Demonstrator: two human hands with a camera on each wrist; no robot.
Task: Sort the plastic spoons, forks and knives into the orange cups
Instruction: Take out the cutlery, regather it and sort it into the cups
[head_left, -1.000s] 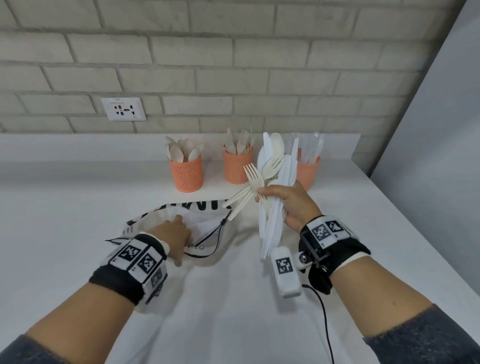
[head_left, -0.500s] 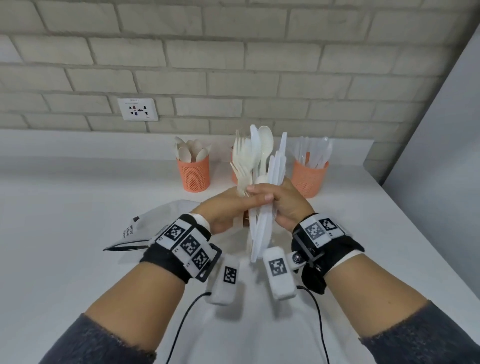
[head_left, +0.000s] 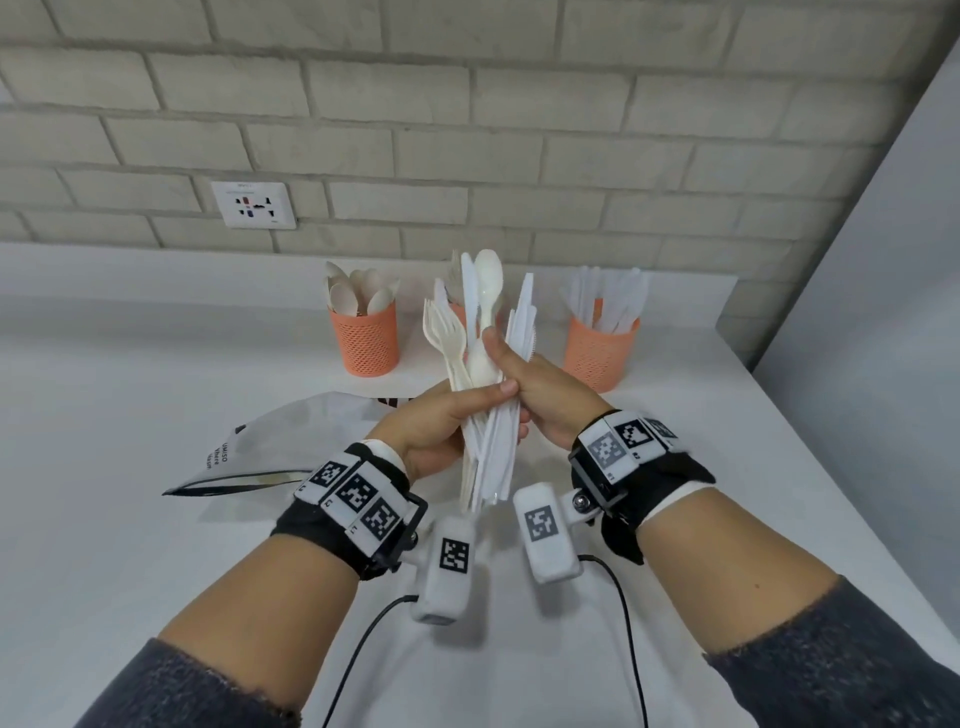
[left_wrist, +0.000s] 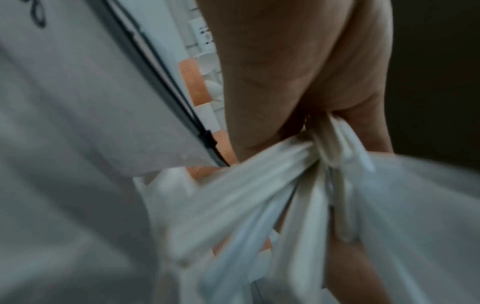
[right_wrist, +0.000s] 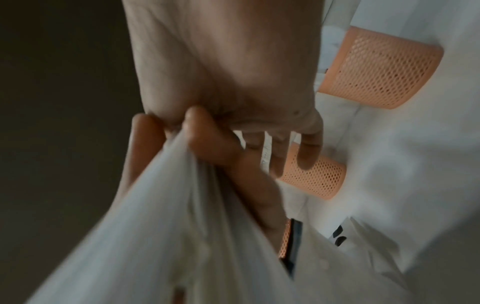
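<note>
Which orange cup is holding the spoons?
The leftmost orange cup: rounded spoon bowls stick out of it. The right cup holds flat knives; the middle one is mostly hidden behind the held cutlery bundle.

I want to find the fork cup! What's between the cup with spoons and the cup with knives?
In the head view, the third orange cup stands between the spoon cup and knife cup, mostly hidden behind the held cutlery bundle.
</note>
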